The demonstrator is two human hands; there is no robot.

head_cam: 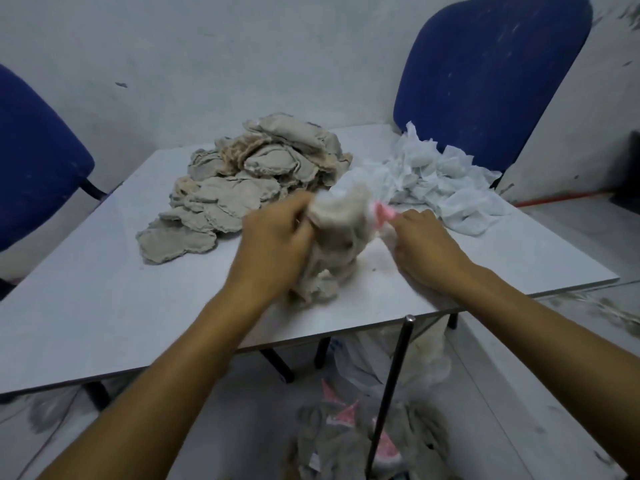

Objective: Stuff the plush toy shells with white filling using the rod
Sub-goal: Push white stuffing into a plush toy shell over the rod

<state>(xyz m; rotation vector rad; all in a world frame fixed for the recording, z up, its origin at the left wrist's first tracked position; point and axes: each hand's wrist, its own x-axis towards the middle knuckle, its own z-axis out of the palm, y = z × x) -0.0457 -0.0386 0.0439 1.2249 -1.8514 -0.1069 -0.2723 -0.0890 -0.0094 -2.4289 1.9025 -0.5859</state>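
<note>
Both hands reach forward over the table (pixel 104 306): the left hand (pixel 273 244) grips the plush shell (pixel 337 244), the right hand (pixel 424 247) seemingly pinches its blurred pink edge. The rod (pixel 393 386) leans untouched below the table edge.

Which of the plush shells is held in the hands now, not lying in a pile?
The shell with the pink part, gripped by the left hand and right hand; the pile lies untouched.

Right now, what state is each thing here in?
Left hand: grips the plush shell.
Right hand: grips the shell's pink end.
Plush shell: held over the table, crumpled.
Rod: unheld, leaning by the table edge.
Flat shells: piled, unstuffed.
White filling: loose heap.
</note>
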